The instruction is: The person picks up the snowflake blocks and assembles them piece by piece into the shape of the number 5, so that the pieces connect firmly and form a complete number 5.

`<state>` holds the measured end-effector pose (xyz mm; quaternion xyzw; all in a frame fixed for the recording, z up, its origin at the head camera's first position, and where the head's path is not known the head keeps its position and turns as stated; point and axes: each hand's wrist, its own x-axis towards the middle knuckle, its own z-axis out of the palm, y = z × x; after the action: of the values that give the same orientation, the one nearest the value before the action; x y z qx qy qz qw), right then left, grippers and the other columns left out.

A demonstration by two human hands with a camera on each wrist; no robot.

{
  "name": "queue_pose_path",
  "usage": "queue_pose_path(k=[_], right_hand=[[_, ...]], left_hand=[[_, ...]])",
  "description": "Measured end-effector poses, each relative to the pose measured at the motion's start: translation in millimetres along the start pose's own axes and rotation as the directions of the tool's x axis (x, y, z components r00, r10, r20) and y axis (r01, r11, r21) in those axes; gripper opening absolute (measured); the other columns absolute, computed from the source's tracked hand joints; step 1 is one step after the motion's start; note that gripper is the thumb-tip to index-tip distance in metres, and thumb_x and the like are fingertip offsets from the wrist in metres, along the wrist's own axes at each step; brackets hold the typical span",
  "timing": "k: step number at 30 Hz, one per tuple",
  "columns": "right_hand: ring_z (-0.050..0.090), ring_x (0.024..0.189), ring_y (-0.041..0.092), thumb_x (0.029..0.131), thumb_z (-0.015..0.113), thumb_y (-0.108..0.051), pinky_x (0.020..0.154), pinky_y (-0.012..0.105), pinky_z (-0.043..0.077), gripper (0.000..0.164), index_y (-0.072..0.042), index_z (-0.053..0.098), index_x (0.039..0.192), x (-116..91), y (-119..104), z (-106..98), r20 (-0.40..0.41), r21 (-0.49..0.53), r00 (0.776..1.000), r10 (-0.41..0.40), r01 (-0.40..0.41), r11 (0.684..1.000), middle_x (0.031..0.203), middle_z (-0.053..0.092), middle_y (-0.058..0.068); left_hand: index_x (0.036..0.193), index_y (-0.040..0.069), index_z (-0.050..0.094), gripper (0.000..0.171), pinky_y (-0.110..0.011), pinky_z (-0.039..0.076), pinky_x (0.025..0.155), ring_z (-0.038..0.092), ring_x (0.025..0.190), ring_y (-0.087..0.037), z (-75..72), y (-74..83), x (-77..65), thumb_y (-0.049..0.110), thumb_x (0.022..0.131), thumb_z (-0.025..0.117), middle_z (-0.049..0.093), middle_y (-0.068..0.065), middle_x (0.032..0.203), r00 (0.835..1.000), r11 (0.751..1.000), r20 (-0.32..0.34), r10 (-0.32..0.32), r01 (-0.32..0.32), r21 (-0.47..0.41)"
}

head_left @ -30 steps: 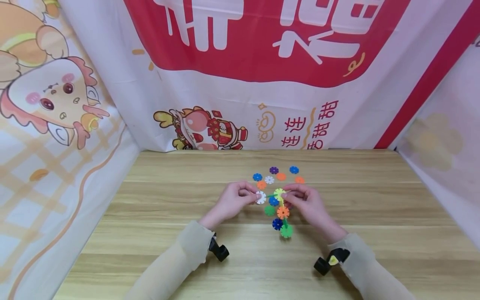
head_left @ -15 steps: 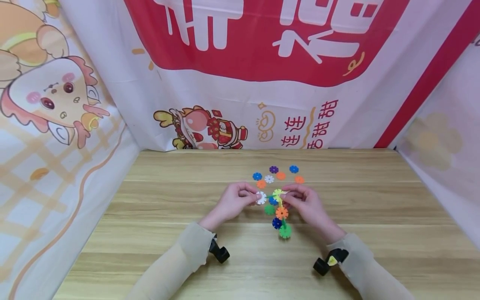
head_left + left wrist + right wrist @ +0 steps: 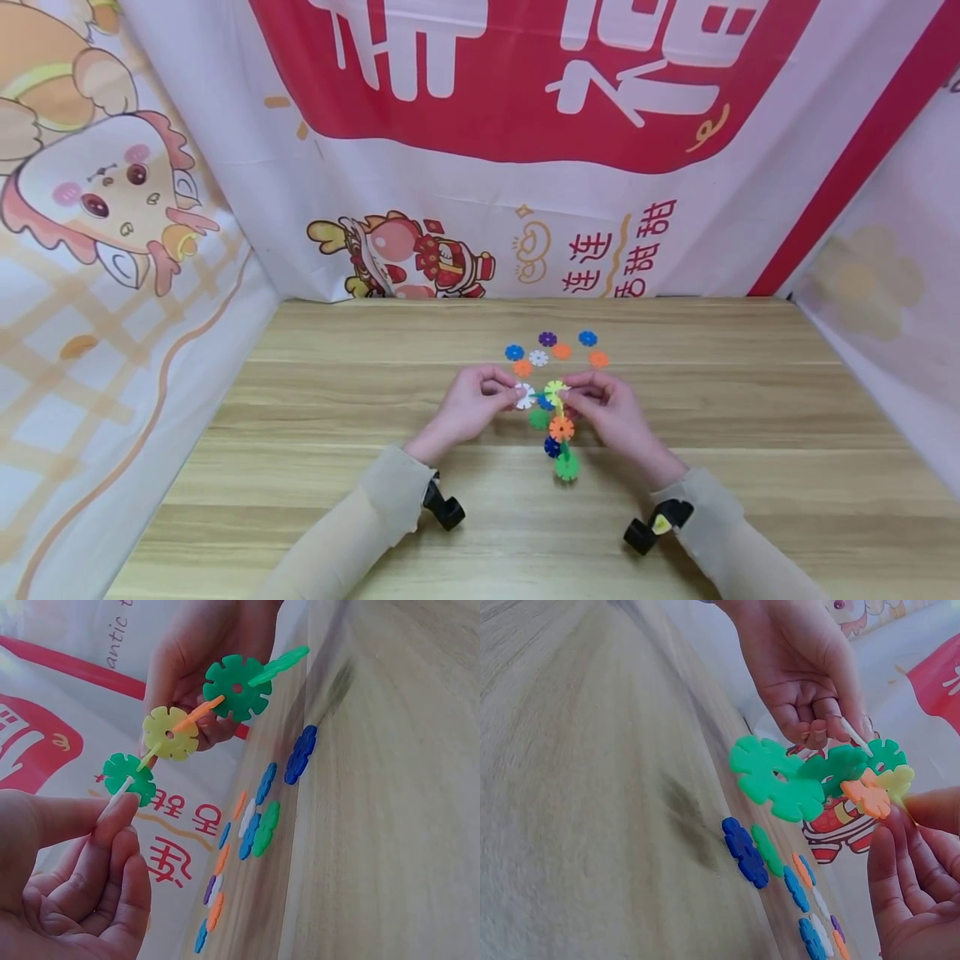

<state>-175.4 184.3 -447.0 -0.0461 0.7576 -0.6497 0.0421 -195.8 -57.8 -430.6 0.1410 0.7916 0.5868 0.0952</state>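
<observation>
My left hand (image 3: pixel 472 404) pinches a white notched plastic disc (image 3: pixel 116 796) between thumb and forefinger. The white disc's edge meets the slotted rim of a green disc (image 3: pixel 127 780) at the end of a linked chain. My right hand (image 3: pixel 611 410) pinches a yellow disc (image 3: pixel 554 392) in that chain. Linked beyond it are an orange disc (image 3: pixel 562 429), a darker green disc (image 3: pixel 238 688) and a bright green disc (image 3: pixel 567 467) at the near end. The chain is held up over the table, and its shadow shows on the wood in both wrist views.
Loose notched discs lie flat on the wooden table (image 3: pixel 337 417). A dark blue disc (image 3: pixel 745 853) and a green disc (image 3: pixel 766 850) lie under the chain. Farther back are a purple disc (image 3: pixel 548 339), a white disc (image 3: pixel 538 358) and several blue and orange ones. A printed cloth (image 3: pixel 465 183) hangs behind.
My hands have drawn slightly closer together, bringing the white disc and the yellow disc nearer each other. The chain's lower end has swung a little left and toward me.
</observation>
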Motion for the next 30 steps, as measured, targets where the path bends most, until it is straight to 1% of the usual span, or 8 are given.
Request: queue_pose_path(k=[4,10,12,14,17,21,26,30], right_hand=[[0.069,0.089,0.025,0.097,0.071,-0.011,0.08,0.035,0.06,0.023,0.0,0.066,0.117,-0.6,0.4,2.0,-0.006,0.013,1.0,0.007,-0.007,1.0,0.104,0.069,0.016],[0.067,0.093,0.025,0.097,0.071,-0.016,0.083,0.032,0.058,0.026,-0.002,0.066,0.119,-1.3,0.3,2.9,-0.02,-0.01,1.0,0.021,-0.021,1.0,0.106,0.069,0.014],[0.066,0.097,0.025,0.098,0.07,-0.019,0.085,0.031,0.057,0.027,-0.004,0.066,0.12,-0.9,0.2,3.0,-0.025,-0.023,0.999,0.02,-0.021,1.0,0.109,0.068,0.013],[0.064,0.101,0.026,0.099,0.07,-0.022,0.087,0.031,0.056,0.028,-0.005,0.066,0.121,-0.1,0.2,3.2,-0.031,-0.032,0.999,0.017,-0.018,0.999,0.113,0.067,0.013],[0.063,0.106,0.026,0.1,0.069,-0.025,0.09,0.032,0.055,0.03,-0.005,0.065,0.122,0.1,-0.1,2.7,-0.027,-0.031,1.0,0.005,-0.006,1.0,0.118,0.066,0.012],[0.065,0.107,0.025,0.1,0.068,-0.025,0.092,0.034,0.055,0.034,-0.003,0.063,0.126,0.0,0.9,1.1,-0.016,-0.012,0.999,-0.031,0.031,0.999,0.122,0.066,0.013],[0.066,0.11,0.023,0.099,0.071,-0.021,0.091,0.034,0.056,0.039,-0.003,0.061,0.131,-1.7,0.7,-0.3,0.001,0.04,0.997,-0.08,0.08,0.996,0.126,0.065,0.014],[0.064,0.113,0.025,0.095,0.075,-0.028,0.092,0.032,0.055,0.042,-0.005,0.064,0.129,-3.6,-2.8,1.1,0.008,0.016,0.997,-0.071,0.07,0.997,0.126,0.066,0.008]], left_hand=[[0.098,0.009,0.071,0.008,-0.037,0.057,0.073,0.069,0.079,-0.018,1.0,-0.2,0.0,0.015,0.095,0.074,0.072,-0.001,0.085,1.0,1.0,-0.006,0.003,-0.003,0.003],[0.1,0.008,0.071,0.01,-0.046,0.057,0.079,0.069,0.08,-0.019,0.6,0.2,-0.1,0.017,0.096,0.074,0.073,-0.002,0.086,1.0,1.0,0.0,-0.006,0.006,-0.029],[0.101,0.008,0.071,0.013,-0.047,0.057,0.081,0.069,0.081,-0.019,0.2,0.5,0.2,0.019,0.096,0.073,0.073,-0.002,0.087,1.0,0.999,0.003,-0.016,0.016,-0.036],[0.102,0.008,0.071,0.015,-0.045,0.057,0.082,0.069,0.082,-0.019,-0.2,0.7,0.7,0.022,0.097,0.073,0.073,-0.002,0.088,1.0,0.999,0.006,-0.025,0.026,-0.042],[0.103,0.008,0.071,0.017,-0.039,0.056,0.082,0.069,0.083,-0.019,-0.7,1.0,1.6,0.024,0.097,0.072,0.074,-0.002,0.088,0.999,0.998,0.008,-0.037,0.037,-0.047],[0.104,0.008,0.07,0.017,-0.036,0.056,0.081,0.069,0.084,-0.019,-0.8,1.6,2.7,0.024,0.098,0.072,0.074,-0.002,0.089,0.999,0.998,0.004,-0.044,0.045,-0.047],[0.107,0.009,0.07,0.021,-0.038,0.056,0.083,0.07,0.085,-0.019,-0.6,3.5,3.2,0.028,0.098,0.071,0.074,-0.002,0.089,0.998,0.996,-0.003,-0.065,0.065,-0.055],[0.106,0.008,0.07,0.021,-0.041,0.057,0.085,0.07,0.085,-0.019,0.1,4.3,3.9,0.027,0.098,0.072,0.074,-0.003,0.09,0.998,0.995,0.002,-0.063,0.063,-0.074]])
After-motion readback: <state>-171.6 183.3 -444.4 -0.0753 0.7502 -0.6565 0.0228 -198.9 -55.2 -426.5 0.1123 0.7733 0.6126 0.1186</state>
